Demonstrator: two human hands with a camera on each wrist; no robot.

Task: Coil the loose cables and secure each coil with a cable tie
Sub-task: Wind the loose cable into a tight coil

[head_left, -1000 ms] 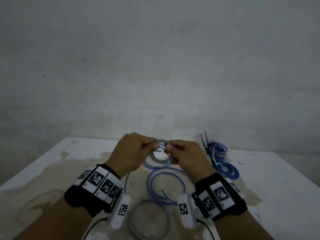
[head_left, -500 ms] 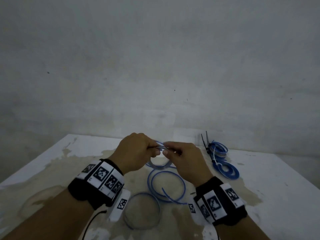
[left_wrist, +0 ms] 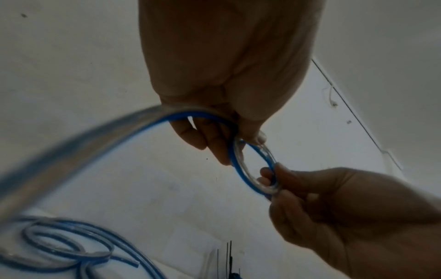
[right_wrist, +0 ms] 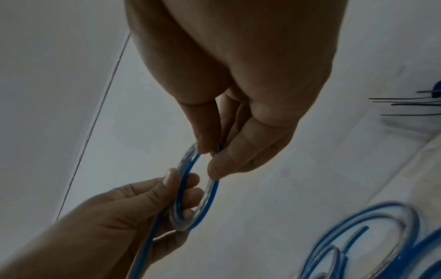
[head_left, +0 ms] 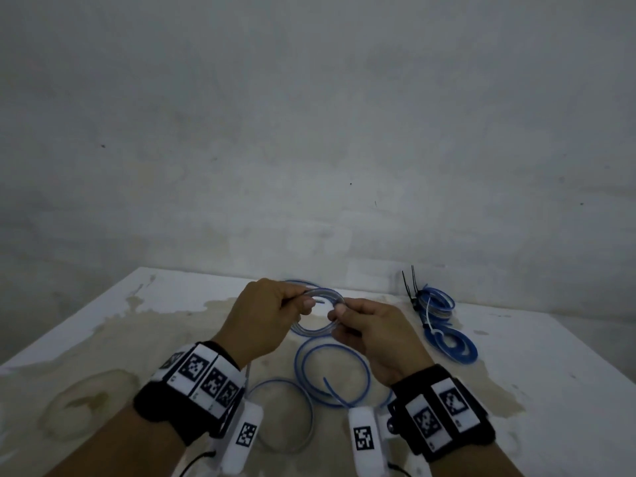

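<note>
A small coil point(head_left: 321, 330) of blue and clear cable hangs above the table between both hands. My left hand point(head_left: 303, 302) pinches its left side with thumb and fingers. My right hand point(head_left: 339, 311) pinches its right side. In the left wrist view the coil point(left_wrist: 240, 172) runs from my left hand point(left_wrist: 241, 139) to my right hand point(left_wrist: 274, 181), and its free length point(left_wrist: 78, 149) trails down to the left. The right wrist view shows the coil point(right_wrist: 210, 196) gripped by my right hand point(right_wrist: 210, 160) above and my left hand point(right_wrist: 181, 181) below.
Loose cable loops point(head_left: 332, 376) lie on the stained white table point(head_left: 103, 339) below my hands, with another loop point(head_left: 282, 418) nearer. Two tied blue coils point(head_left: 451, 346) lie at the right. Black cable ties point(head_left: 411, 280) stick up behind them, near the grey wall.
My hands closed together over the coil half a second ago and now stand slightly apart again, still holding it. The coil looks wider and flatter.
</note>
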